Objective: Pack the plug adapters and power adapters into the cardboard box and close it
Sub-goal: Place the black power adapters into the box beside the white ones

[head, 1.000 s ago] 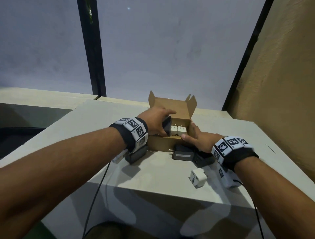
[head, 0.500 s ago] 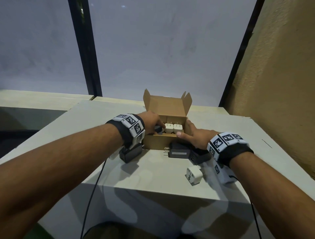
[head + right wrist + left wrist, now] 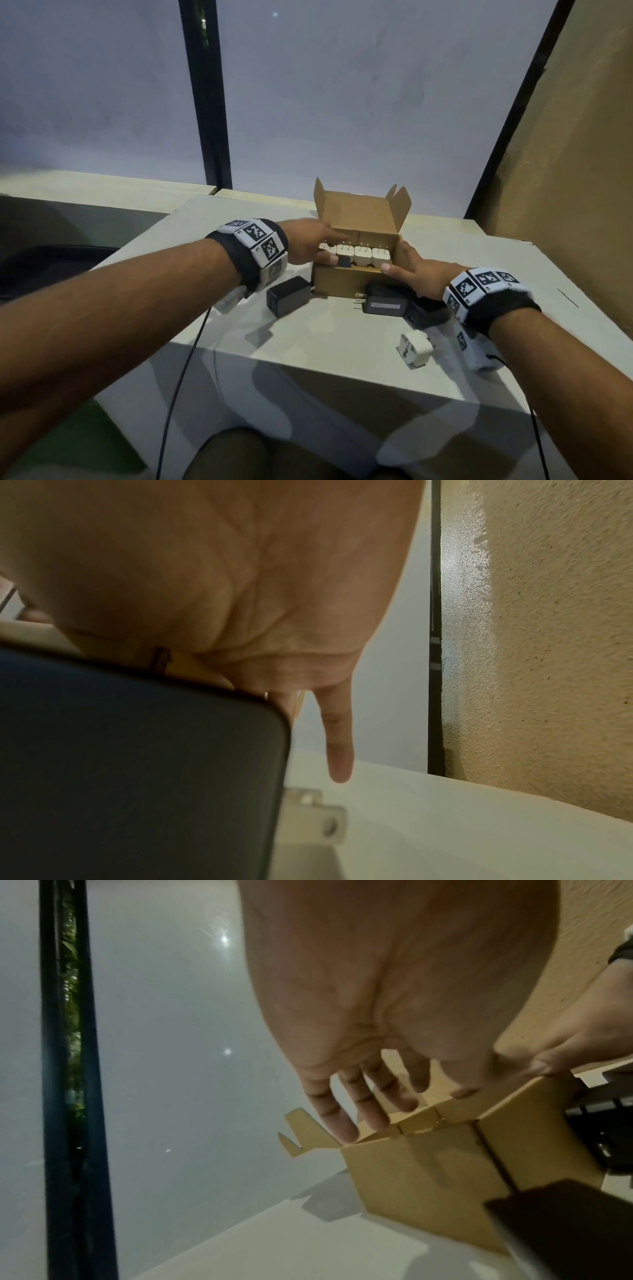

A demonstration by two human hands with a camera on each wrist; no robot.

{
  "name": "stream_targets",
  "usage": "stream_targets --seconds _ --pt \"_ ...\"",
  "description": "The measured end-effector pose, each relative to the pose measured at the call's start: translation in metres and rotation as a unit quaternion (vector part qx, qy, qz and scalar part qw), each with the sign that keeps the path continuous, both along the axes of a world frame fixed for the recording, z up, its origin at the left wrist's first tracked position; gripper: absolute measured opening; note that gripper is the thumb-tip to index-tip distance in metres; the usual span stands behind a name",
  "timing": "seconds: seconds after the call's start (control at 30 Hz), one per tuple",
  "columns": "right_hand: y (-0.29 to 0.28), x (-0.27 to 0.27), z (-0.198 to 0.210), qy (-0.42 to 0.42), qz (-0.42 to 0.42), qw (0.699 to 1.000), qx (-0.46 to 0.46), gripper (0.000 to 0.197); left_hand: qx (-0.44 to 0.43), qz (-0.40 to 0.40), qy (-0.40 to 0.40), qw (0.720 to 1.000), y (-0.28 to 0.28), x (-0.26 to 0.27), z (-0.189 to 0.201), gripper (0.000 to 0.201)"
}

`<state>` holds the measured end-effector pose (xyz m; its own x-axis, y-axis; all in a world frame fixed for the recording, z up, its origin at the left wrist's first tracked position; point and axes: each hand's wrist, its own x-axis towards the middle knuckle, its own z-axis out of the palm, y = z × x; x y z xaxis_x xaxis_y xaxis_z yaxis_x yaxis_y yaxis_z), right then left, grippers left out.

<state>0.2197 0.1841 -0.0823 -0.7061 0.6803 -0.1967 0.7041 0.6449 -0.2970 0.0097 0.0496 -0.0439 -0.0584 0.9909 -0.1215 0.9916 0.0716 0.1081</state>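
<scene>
The cardboard box (image 3: 356,274) sits at the centre of the head view, on the white table (image 3: 308,342), lid flaps standing open. We judge the packing partly done: a row of white plug adapters (image 3: 363,255) stands inside with prongs up; we count three clearly and a fourth half hidden, plus one dark power adapter (image 3: 343,263) low in the near-left corner.

Going left to right: our left hand (image 3: 310,245) reaches over the box's left end, fingers straight and relaxed, gripping nothing. Below it a black power adapter (image 3: 287,300) lies on the table just beside the box. Two more black power adapters (image 3: 385,303) lie against the box front, lower centre. Our right hand (image 3: 412,274) steadies the right wall, thumb on the front rim, fingers extended. One white plug adapter (image 3: 415,350) waits lower right.

So we still have three power adapters and one plug adapter to pack, then the flaps to close.
</scene>
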Motion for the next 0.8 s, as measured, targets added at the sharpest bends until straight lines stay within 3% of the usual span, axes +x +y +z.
stream_targets --seconds 0.1,0.17,0.27,0.33,0.53,0.67,0.8 --pt "-0.001 -0.001 -0.001 0.004 -0.012 1.000 -0.003 0.089 0.022 0.006 -0.049 0.999 -0.026 -0.006 0.011 0.058" --pt "-0.002 -0.002 -0.001 0.010 -0.013 1.000 -0.018 0.092 0.024 0.057 -0.050 0.997 -0.038 -0.009 0.008 0.060" --pt "-0.002 -0.003 -0.001 0.017 -0.010 0.999 -0.029 0.102 -0.025 0.151 -0.052 0.987 -0.048 -0.009 -0.009 0.077" --pt "-0.002 -0.004 -0.001 0.020 -0.010 0.999 -0.036 0.103 -0.068 0.170 -0.055 0.982 -0.051 -0.004 -0.022 0.082" --pt "-0.008 -0.002 0.003 0.025 -0.012 0.999 -0.031 0.098 -0.087 0.157 -0.051 0.982 -0.054 0.002 -0.007 0.061" --pt "-0.006 -0.001 0.003 0.021 -0.019 0.999 -0.021 0.091 -0.036 0.146 -0.045 0.988 -0.052 -0.004 0.024 0.044" --pt "-0.004 -0.001 0.002 0.017 -0.009 0.999 -0.035 0.092 0.070 0.152 -0.095 0.981 -0.042 -0.001 0.042 0.045"
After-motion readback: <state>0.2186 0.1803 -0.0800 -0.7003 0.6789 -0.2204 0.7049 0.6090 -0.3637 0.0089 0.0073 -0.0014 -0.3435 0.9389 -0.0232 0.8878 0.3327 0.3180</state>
